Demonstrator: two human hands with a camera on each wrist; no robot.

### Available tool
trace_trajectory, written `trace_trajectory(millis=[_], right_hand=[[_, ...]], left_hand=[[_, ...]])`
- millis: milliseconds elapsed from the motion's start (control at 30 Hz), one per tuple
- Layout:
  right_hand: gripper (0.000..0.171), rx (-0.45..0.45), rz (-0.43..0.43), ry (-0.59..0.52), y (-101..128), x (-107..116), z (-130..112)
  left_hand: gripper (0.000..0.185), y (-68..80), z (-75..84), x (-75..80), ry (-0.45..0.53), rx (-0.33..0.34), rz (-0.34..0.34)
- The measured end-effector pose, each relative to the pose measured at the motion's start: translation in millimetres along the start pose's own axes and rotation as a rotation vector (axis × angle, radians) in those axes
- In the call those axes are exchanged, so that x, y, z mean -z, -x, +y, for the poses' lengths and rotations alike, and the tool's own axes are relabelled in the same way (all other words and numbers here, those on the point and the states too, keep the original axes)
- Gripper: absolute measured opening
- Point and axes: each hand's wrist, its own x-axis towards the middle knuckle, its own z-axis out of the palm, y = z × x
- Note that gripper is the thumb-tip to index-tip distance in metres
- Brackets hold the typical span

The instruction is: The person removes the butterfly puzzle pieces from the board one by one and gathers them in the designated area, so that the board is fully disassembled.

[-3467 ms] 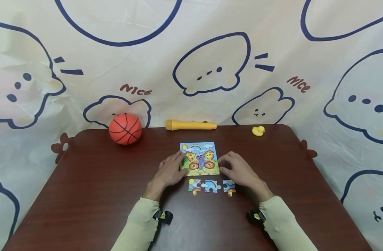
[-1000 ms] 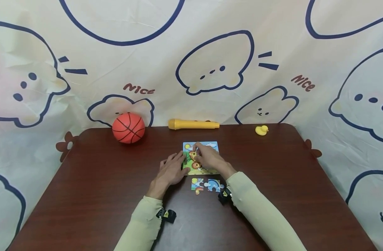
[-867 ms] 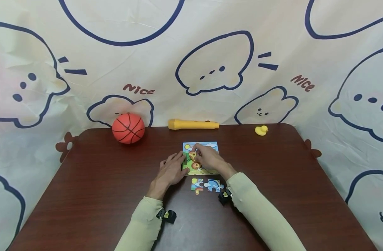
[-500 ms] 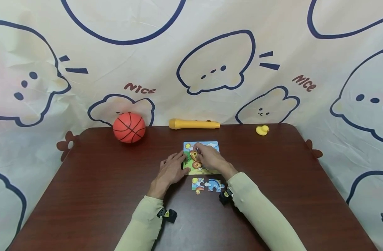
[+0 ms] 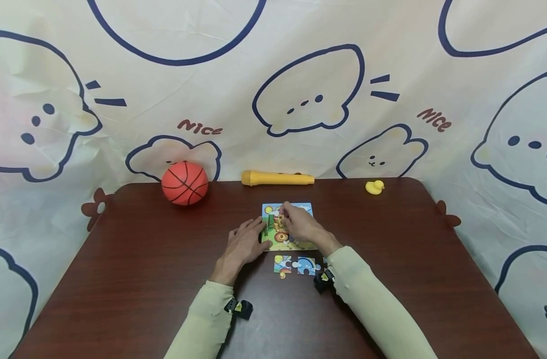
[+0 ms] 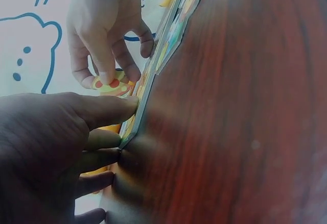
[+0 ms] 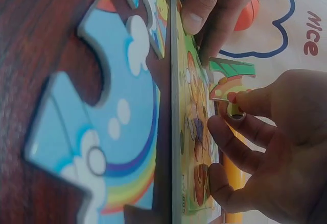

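A square jigsaw puzzle (image 5: 273, 243) with a butterfly picture lies flat in the head view. My left hand (image 5: 243, 243) rests along its left side, thumb on the near corner and fingers extended against the edge. Over the picture, my right hand (image 5: 306, 225) pinches a puzzle piece (image 7: 227, 87) between thumb and finger; the right wrist view shows it green and yellow with red spots, tipped up from the board. The right hand covers much of the butterfly. In front lie loose sky pieces: one with a sun (image 5: 282, 264), a rainbow piece (image 5: 306, 266), and one mostly hidden by the right wrist.
Along the back of the dark wooden table (image 5: 121, 279) are a red toy basketball (image 5: 185, 183), a yellow toy microphone (image 5: 278, 178) and a yellow rubber duck (image 5: 374, 187). A cartoon-printed cloth (image 5: 228, 94) hangs behind the table.
My right hand has moved from the board's right side to over its left half and now lifts a piece from the picture. The left hand has stayed at the left edge.
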Motion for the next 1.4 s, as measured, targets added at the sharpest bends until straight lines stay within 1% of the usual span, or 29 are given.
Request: trace_trajectory(millis=[100, 367, 467, 600, 867, 1000, 1233, 1300, 1400], right_hand=[[0.011, -0.007, 0.014, -0.03, 2, 0, 2], [0.016, -0.012, 0.116, -0.074, 17, -1, 7], [0.021, -0.002, 0.133, -0.092, 26, -1, 7], [0.026, 0.025, 0.141, -0.087, 38, -1, 6], [0.019, 0.065, 0.165, -0.081, 58, -5, 4], [0.019, 0.087, 0.157, -0.078, 67, -6, 3], [0.014, 0.109, 0.106, -0.067, 80, -6, -1], [0.013, 0.121, 0.077, -0.058, 83, -5, -1], [0.012, 0.142, 0.004, -0.047, 86, -4, -2]], left_hand=[[0.065, 0.9, 0.0, -0.6, -0.001, -0.006, 0.004], [0.064, 1.3, -1.6, -1.7, -0.015, -0.031, 0.013], [0.064, 1.4, -2.4, -2.0, -0.015, -0.032, 0.013], [0.064, 1.4, -2.8, -2.1, -0.011, -0.033, 0.011], [0.065, 1.6, -3.4, -2.0, -0.006, -0.045, 0.016], [0.065, 2.3, -4.0, -2.7, -0.005, -0.043, 0.023], [0.065, 3.5, -4.7, -4.3, 0.002, -0.042, 0.03], [0.065, 3.1, -4.6, -3.9, 0.002, -0.048, 0.033], [0.064, 2.3, -4.9, -3.1, 0.002, -0.051, 0.029]])
